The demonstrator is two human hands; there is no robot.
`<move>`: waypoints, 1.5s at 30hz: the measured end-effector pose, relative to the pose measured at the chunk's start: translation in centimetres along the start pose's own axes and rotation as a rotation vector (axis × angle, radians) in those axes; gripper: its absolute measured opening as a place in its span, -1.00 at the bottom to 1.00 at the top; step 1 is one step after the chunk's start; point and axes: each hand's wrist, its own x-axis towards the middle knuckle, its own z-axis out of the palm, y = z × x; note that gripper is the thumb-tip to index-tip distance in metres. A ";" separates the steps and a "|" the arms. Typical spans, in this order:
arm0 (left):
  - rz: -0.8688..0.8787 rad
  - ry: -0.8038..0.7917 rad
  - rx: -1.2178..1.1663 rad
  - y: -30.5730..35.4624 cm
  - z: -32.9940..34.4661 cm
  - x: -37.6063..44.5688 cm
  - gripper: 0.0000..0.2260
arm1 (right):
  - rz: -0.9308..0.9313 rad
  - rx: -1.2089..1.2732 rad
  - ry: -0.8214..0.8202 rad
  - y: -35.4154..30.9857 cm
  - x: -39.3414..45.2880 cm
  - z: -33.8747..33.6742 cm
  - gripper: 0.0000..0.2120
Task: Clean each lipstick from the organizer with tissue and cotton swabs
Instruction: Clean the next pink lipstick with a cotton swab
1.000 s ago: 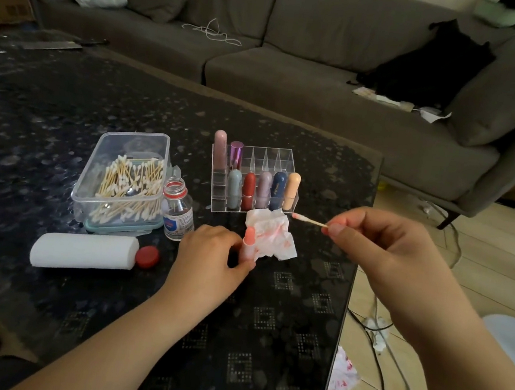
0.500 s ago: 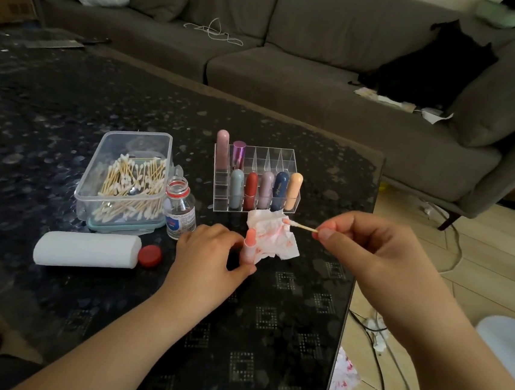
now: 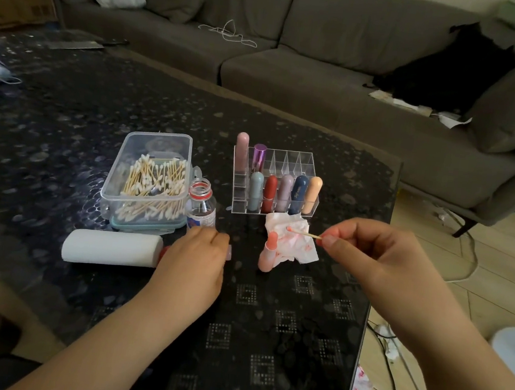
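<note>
An open pink lipstick (image 3: 267, 254) stands upright on the dark table, touching a stained, crumpled tissue (image 3: 303, 249). My right hand (image 3: 379, 260) pinches a cotton swab (image 3: 304, 233), and the swab's pink-stained tip lies over the tissue. Well left of the lipstick is my left hand (image 3: 193, 262), fingers curled, with a small pale pink piece (image 3: 229, 252), seemingly the cap, showing at its fingertips. Behind the tissue, the clear organizer (image 3: 297, 164) holds several capped lipsticks.
A clear box of cotton swabs (image 3: 147, 181) and a small open bottle (image 3: 201, 208) stand left of the organizer. A white tissue roll (image 3: 111, 247) lies by my left hand. The table edge (image 3: 379, 269) runs close on the right. A grey sofa (image 3: 326, 60) lies beyond.
My left hand let go of the open lipstick and moved left; the lipstick now stands alone. My right hand brought the swab tip down over the tissue.
</note>
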 end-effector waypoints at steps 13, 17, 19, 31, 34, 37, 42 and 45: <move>-0.118 -0.074 -1.229 0.0 -3.1 -1.6 -0.71 | -0.059 -0.037 -0.018 -0.1 0.5 1.1 -0.88; -0.121 -0.088 -1.429 0.3 -3.9 -1.9 -0.70 | -0.136 -0.153 -0.043 -0.3 0.2 1.6 -0.88; -0.104 -0.100 -1.443 0.3 -4.1 -1.9 -0.72 | -0.185 -0.203 -0.040 -0.3 0.1 1.9 -0.88; -0.081 -0.122 -1.500 0.5 -4.7 -2.3 -0.74 | -0.465 -0.393 -0.040 -0.1 0.0 2.2 -0.89; -0.092 -0.118 -1.542 0.6 -4.7 -2.2 -0.73 | -0.468 -0.446 0.008 0.1 0.1 2.1 -0.90; -0.101 -0.104 -1.569 0.6 -4.8 -2.2 -0.74 | -0.477 -0.443 0.001 0.0 -0.1 2.1 -0.88; -0.095 -0.119 -1.559 0.8 -5.1 -2.3 -0.74 | -0.530 -0.415 -0.070 -0.3 -0.3 2.0 -0.91; -0.088 -0.128 -1.568 0.9 -5.2 -2.4 -0.74 | -0.522 -0.399 -0.109 -0.2 -0.2 1.7 -0.92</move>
